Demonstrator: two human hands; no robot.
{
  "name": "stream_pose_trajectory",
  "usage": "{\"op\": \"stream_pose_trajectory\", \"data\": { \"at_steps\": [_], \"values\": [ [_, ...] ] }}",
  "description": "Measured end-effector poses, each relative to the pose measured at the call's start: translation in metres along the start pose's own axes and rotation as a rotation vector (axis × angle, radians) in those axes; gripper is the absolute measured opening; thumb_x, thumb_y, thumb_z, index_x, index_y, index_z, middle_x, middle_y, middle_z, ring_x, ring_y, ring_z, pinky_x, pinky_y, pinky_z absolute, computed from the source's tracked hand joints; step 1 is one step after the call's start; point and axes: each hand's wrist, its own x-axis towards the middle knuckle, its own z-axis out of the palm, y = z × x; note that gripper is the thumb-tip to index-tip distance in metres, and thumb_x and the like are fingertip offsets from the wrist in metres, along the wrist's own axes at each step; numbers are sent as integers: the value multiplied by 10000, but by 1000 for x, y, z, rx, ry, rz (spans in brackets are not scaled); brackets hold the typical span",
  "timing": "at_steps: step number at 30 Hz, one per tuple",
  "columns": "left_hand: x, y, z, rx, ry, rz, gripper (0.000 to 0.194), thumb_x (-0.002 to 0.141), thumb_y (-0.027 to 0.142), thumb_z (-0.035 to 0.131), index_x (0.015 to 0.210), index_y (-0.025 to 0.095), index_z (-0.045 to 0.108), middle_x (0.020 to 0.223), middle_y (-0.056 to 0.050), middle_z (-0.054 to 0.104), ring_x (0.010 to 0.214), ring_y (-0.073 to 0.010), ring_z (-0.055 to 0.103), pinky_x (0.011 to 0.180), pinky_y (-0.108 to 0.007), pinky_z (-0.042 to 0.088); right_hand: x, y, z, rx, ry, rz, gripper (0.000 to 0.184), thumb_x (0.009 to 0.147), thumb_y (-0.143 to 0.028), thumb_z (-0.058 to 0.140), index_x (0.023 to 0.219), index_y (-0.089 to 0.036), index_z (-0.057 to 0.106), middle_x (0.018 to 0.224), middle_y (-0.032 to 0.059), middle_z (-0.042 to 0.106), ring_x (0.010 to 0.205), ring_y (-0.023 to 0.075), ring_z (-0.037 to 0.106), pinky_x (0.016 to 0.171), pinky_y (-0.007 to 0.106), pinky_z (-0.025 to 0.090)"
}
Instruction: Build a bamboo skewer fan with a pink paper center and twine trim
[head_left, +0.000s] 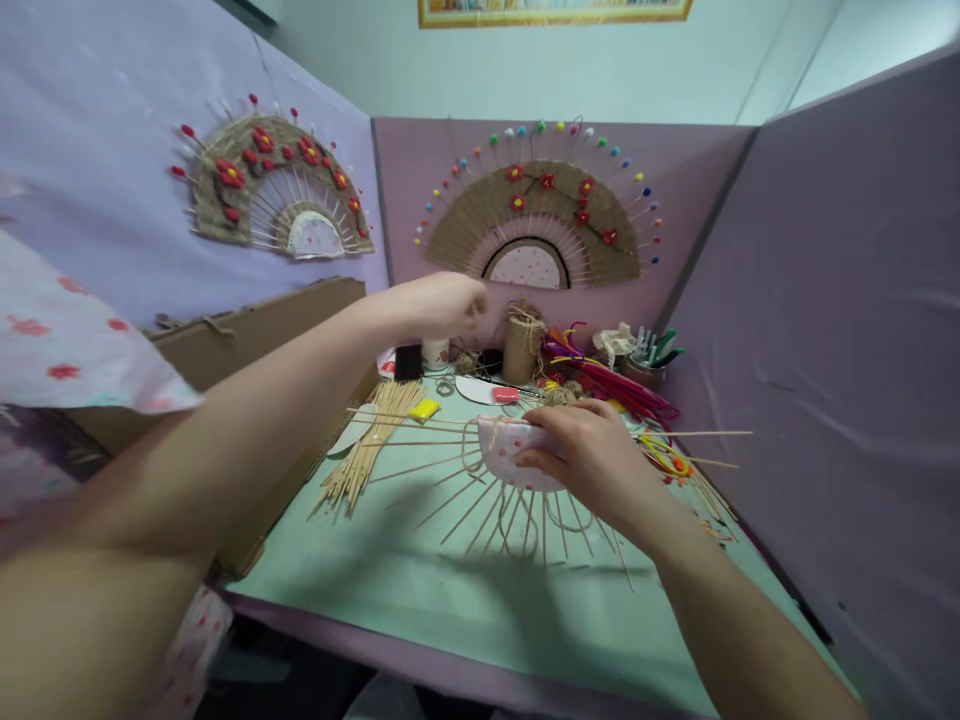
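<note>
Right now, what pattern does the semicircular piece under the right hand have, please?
The semicircular piece is pale pink with reddish spots; the head view shows it.

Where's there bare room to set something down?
The green tabletop has a bare patch between the spread sticks and its near edge, left of the right forearm. Crowded: the back, around the brown cylinder and red bundle, and left, where pale sticks heap.

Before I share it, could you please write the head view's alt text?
The right hand grips a half-round patterned piece with thin sticks fanning out over a green table, while the left hand hovers above. A flowered fan hangs on the back wall, another on the left.
</note>
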Motion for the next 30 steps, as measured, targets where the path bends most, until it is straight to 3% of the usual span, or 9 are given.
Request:
{"op": "stream_pose_trajectory", "data": {
  "at_steps": [3, 6, 9, 12, 15, 20, 23, 27, 30],
  "values": [
    [-56, -8, -19, 443, -193, 42, 155, 775, 212, 595, 864, 181, 718, 794, -25, 704, 825, -199, 643, 825, -316, 457, -6, 0, -1, -12, 31, -21, 231, 807, -350, 735, 975, -215, 652, 915, 33, 740, 867, 220, 652, 885, 371, 339],
    [-112, -12, -16, 481, -370, 100, 384, 830, 247, 543, 1206, 219, 613, 1219, -48, 658, 1099, -210, 601, 945, -321, 435, -12, -7, -4, -27, 52, -44, 221, 813, -347, 729, 972, -214, 651, 893, 37, 734, 857, 216, 650, 901, 384, 344],
    [-143, -10, -8, 471, -408, 148, 578, 802, 212, 555, 1371, 260, 466, 1370, -34, 565, 1278, -230, 484, 1027, -333, 395, -18, -18, -10, -48, 55, -35, 198, 813, -329, 730, 952, -213, 651, 866, 32, 728, 836, 217, 646, 913, 398, 346],
    [-148, -1, -2, 459, -401, 150, 659, 775, 243, 607, 1406, 266, 416, 1379, -40, 555, 1292, -264, 470, 1014, -350, 408, -23, -25, -13, -54, 39, -41, 190, 822, -316, 722, 956, -205, 647, 850, 31, 723, 818, 212, 648, 924, 407, 348],
    [-143, 8, 8, 414, -422, 133, 590, 779, 296, 643, 1344, 248, 480, 1273, -58, 629, 1179, -273, 564, 933, -363, 449, -25, -28, -14, -53, 45, -68, 189, 824, -309, 720, 955, -199, 640, 863, 39, 721, 823, 208, 651, 922, 409, 362],
    [-141, 14, 29, 271, -435, 72, 493, 801, 212, 571, 1290, 230, 519, 1057, -37, 709, 954, -221, 656, 759, -309, 473, -26, -27, -14, -47, 62, -104, 195, 827, -304, 716, 966, -199, 630, 847, 43, 714, 802, 210, 648, 917, 426, 386],
    [-145, 12, 34, 209, -400, 49, 510, 804, 164, 514, 1308, 243, 494, 924, -6, 707, 843, -192, 654, 696, -287, 455, -25, -32, -18, -43, 95, -129, 330, 828, -304, 712, 1113, -181, 600, 945, 76, 705, 854, 229, 636, 875, 426, 426],
    [-146, 9, 34, 143, -380, 31, 518, 832, 234, 525, 1342, 244, 430, 887, -9, 689, 769, -189, 636, 638, -281, 445, -15, -45, -21, 43, 229, -285, 245, 897, -283, 619, 1116, -175, 613, 1169, 132, 635, 1041, 245, 581, 899, 419, 435],
    [-145, 9, 34, 116, -366, 37, 533, 832, 272, 548, 1345, 239, 407, 1016, -44, 682, 863, -212, 639, 687, -303, 466, -5, -50, -21, 101, 209, -464, 109, 919, -208, 573, 981, -190, 660, 1164, 106, 639, 1076, 237, 552, 907, 402, 422]
  ]
}}
